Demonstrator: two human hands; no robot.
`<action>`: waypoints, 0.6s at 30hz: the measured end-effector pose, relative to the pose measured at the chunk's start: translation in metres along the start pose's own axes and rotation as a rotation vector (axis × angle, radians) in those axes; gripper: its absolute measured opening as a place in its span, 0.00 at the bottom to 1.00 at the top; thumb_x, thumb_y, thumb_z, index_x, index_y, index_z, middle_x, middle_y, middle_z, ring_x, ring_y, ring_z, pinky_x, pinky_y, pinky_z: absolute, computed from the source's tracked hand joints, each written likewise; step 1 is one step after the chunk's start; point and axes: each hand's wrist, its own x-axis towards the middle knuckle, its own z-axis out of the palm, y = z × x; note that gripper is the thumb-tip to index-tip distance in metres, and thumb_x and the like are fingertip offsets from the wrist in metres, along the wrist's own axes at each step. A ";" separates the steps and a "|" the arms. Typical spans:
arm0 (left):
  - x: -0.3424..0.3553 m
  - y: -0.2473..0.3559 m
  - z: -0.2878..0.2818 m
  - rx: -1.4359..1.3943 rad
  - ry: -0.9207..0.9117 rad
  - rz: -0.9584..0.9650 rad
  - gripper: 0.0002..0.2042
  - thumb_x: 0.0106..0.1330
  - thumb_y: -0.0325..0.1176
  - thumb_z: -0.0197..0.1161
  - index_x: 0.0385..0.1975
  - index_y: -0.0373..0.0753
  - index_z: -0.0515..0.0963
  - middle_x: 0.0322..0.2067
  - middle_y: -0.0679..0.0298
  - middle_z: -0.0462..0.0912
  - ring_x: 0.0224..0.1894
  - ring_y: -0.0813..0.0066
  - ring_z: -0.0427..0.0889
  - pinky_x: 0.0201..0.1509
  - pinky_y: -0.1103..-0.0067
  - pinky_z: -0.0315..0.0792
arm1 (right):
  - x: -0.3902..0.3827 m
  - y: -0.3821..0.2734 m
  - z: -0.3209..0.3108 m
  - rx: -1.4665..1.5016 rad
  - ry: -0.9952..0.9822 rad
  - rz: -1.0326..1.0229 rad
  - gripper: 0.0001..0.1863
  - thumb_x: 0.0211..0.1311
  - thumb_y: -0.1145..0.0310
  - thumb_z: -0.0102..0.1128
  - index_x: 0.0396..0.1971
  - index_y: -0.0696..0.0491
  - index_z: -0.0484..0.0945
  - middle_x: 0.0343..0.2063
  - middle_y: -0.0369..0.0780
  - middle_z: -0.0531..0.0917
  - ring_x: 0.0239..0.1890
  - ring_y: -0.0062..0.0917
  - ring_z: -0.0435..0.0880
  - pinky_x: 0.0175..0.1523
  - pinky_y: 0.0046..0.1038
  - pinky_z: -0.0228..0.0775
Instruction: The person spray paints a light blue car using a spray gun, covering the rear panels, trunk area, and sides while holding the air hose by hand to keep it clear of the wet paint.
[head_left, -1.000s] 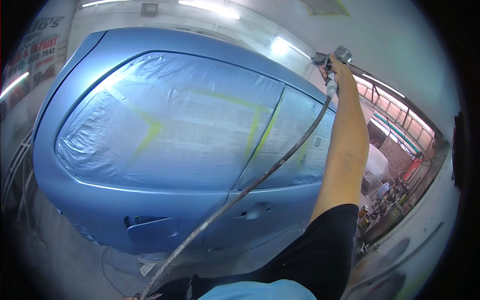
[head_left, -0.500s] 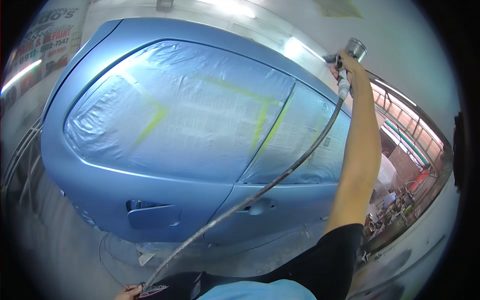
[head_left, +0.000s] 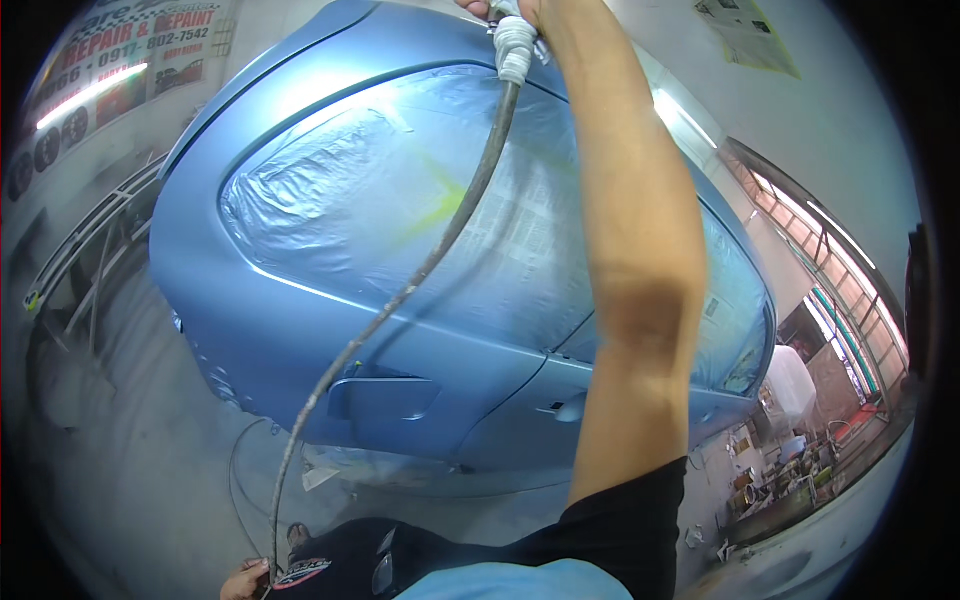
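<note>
My right hand (head_left: 545, 14) is raised at the top edge, closed around the grip of a spray gun (head_left: 514, 48). White wrapping covers the lower part of that grip; the gun's upper part lies outside the picture. From it a dark air hose (head_left: 410, 285) curves down to the lower left, where my left hand (head_left: 244, 580) pinches it beside my black shirt. Beyond my right arm is a blue car body (head_left: 240, 290). Its windows carry masking sheets (head_left: 330, 190) with blue overspray and yellow tape. The fuel flap (head_left: 385, 398) stands ajar.
Metal racks (head_left: 105, 225) stand behind the car at left, below a printed wall banner (head_left: 140, 50). Cluttered tools and containers (head_left: 790, 470) fill a bench at right, near a white translucent jug (head_left: 792, 383). A thin cable (head_left: 235, 480) lies on the floor.
My right hand and the spray gun have swung left and up, partly out of view. The hose has followed leftward. My view has shifted toward the car's rear.
</note>
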 end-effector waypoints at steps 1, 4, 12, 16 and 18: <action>-0.005 -0.001 -0.006 -0.003 0.012 -0.005 0.18 0.70 0.48 0.58 0.41 0.36 0.79 0.31 0.69 0.77 0.32 0.79 0.74 0.38 0.80 0.65 | -0.005 0.004 0.006 0.021 -0.065 -0.032 0.24 0.76 0.52 0.39 0.44 0.58 0.75 0.24 0.43 0.78 0.18 0.28 0.78 0.19 0.27 0.74; -0.013 -0.002 -0.021 0.003 0.033 -0.019 0.18 0.70 0.48 0.58 0.40 0.36 0.79 0.30 0.69 0.77 0.32 0.79 0.74 0.38 0.80 0.65 | -0.030 0.023 0.008 0.013 -0.058 -0.032 0.22 0.74 0.49 0.43 0.45 0.53 0.76 0.24 0.41 0.78 0.18 0.27 0.78 0.20 0.26 0.75; 0.022 0.019 -0.023 0.094 -0.104 -0.025 0.18 0.70 0.48 0.58 0.39 0.36 0.79 0.28 0.70 0.77 0.30 0.80 0.73 0.36 0.81 0.65 | -0.129 0.081 -0.167 -0.121 0.427 0.101 0.28 0.71 0.43 0.47 0.38 0.58 0.75 0.23 0.40 0.80 0.14 0.23 0.75 0.16 0.23 0.67; 0.038 0.033 -0.007 0.128 -0.148 -0.026 0.18 0.69 0.48 0.59 0.38 0.37 0.79 0.28 0.70 0.77 0.29 0.81 0.73 0.35 0.81 0.65 | -0.183 0.104 -0.269 -0.155 0.599 0.111 0.28 0.71 0.42 0.47 0.38 0.57 0.75 0.23 0.40 0.79 0.14 0.23 0.75 0.17 0.24 0.68; 0.043 0.039 0.002 0.139 -0.162 -0.031 0.18 0.69 0.48 0.59 0.38 0.37 0.79 0.27 0.70 0.77 0.29 0.81 0.73 0.34 0.81 0.65 | -0.209 0.114 -0.310 -0.158 0.656 0.122 0.28 0.70 0.42 0.47 0.38 0.56 0.74 0.23 0.40 0.79 0.15 0.23 0.75 0.17 0.25 0.69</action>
